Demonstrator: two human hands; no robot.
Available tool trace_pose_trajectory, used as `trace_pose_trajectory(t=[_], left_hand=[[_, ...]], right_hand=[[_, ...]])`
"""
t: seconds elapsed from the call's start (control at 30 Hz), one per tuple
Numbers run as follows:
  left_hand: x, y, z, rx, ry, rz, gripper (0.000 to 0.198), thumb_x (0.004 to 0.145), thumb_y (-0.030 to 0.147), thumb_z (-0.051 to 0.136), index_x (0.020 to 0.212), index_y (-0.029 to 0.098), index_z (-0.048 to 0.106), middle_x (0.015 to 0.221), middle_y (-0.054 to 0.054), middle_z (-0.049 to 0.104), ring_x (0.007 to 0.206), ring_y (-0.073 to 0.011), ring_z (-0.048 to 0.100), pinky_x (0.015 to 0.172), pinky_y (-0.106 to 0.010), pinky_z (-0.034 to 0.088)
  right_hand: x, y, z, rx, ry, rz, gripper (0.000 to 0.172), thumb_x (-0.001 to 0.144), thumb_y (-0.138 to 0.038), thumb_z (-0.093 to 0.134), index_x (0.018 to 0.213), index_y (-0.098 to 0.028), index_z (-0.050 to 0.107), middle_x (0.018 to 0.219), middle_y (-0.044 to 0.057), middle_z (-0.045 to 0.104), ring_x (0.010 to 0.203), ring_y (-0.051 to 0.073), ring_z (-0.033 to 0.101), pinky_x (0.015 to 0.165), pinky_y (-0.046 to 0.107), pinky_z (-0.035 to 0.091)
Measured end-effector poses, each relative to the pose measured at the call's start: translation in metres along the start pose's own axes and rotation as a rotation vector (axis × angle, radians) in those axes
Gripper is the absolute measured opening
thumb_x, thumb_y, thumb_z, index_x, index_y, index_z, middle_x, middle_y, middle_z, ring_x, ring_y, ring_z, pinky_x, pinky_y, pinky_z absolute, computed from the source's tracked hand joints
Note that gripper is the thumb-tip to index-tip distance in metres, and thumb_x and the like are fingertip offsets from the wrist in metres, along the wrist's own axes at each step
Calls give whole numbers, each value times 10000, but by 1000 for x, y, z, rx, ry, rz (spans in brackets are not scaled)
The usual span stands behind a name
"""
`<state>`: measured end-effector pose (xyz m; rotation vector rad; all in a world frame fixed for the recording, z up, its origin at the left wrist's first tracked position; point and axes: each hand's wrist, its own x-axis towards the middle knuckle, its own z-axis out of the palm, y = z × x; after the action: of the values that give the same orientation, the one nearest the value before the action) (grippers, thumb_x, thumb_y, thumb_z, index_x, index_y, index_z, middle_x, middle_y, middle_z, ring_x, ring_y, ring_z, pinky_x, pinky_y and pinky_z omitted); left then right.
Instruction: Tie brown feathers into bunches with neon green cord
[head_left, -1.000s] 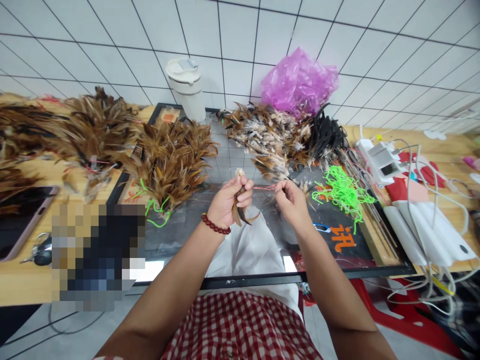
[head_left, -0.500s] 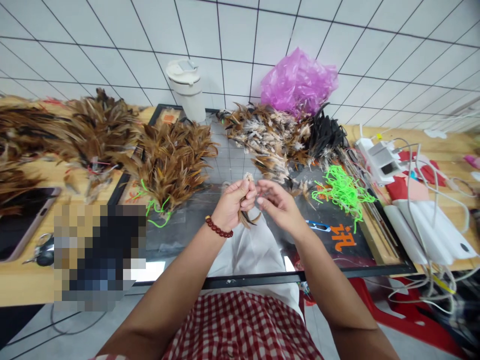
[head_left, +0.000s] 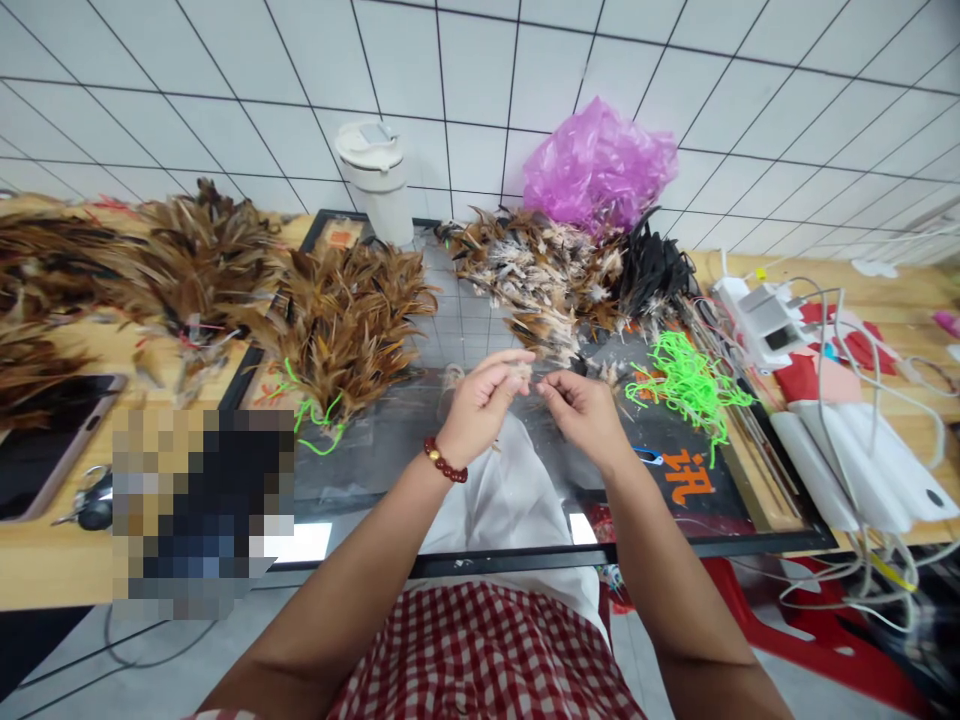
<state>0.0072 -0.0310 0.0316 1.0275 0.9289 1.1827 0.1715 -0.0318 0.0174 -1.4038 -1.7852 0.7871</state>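
Observation:
My left hand (head_left: 486, 400), with a beaded bracelet at the wrist, is closed on a small feather bunch (head_left: 519, 370). The bunch's pale, fluffy base pokes out between thumb and forefinger, and most of the rest is hidden by the hand. Just to the right, my right hand (head_left: 577, 405) is pinched, thumb against forefinger, close to that base. Whatever lies in this pinch is too small to name. Beyond my hands is a heap of loose brown and white feathers (head_left: 544, 270). Tied brown feather bunches (head_left: 349, 320) lie to the left.
Bright green strings (head_left: 686, 385) lie on the right, with small blue snips (head_left: 647, 456) partly behind my right forearm. A white lidded cup (head_left: 379, 185) and a pink plastic bag (head_left: 600, 165) stand at the back. Cables and a power strip (head_left: 765, 315) occupy the right side; a phone (head_left: 52, 440) lies left.
My left hand has turned, so the feather tips that hung below it are mostly out of sight. The right hand's fingers, loosely apart before, have come together in a pinch.

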Motion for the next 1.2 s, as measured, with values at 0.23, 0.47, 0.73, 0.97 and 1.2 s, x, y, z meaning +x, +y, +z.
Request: trace_pose_trajectory(t=[0.23,0.47,0.73,0.97,1.2], left_hand=[[1,-10,-7,490,71,238,160,799,178,562,648,184,615,668,-21,545,717,-154,485,695,-228,366],[8,-13,-14,525,180,173,242,857,245,478,657,168,590,588,15,512,578,-114,432,609,-215,319],[3,-21,-10,891,-220,201,223,818,171,485,629,177,601,648,-24,592,662,-147,506,666,-255,332],[-2,-11,-4,557,-576,-87,279,850,290,467,660,158,622,638,-15,582,602,-110,490,608,-231,369],[-9,-8,2,210,-656,-452,326,765,446,606,664,136,600,547,19,462,451,-52,347,420,-185,263]], right_hand=[[2,3,-10,214,-116,79,241,815,-401,588,807,-173,666,684,-3,603,622,122,497,598,248,384],[2,2,-23,122,-89,52,261,843,-407,561,729,-177,610,603,-27,502,561,105,418,552,245,334],[0,-4,-16,-197,-8,-365,161,905,-269,472,862,-226,621,833,58,574,808,188,531,736,319,412],[3,-4,-19,-70,-50,-395,168,922,-275,458,842,-236,601,800,44,571,791,177,531,738,325,431],[3,-11,-22,172,-166,-325,189,901,-323,516,793,-231,642,759,19,570,745,154,541,709,315,442]])
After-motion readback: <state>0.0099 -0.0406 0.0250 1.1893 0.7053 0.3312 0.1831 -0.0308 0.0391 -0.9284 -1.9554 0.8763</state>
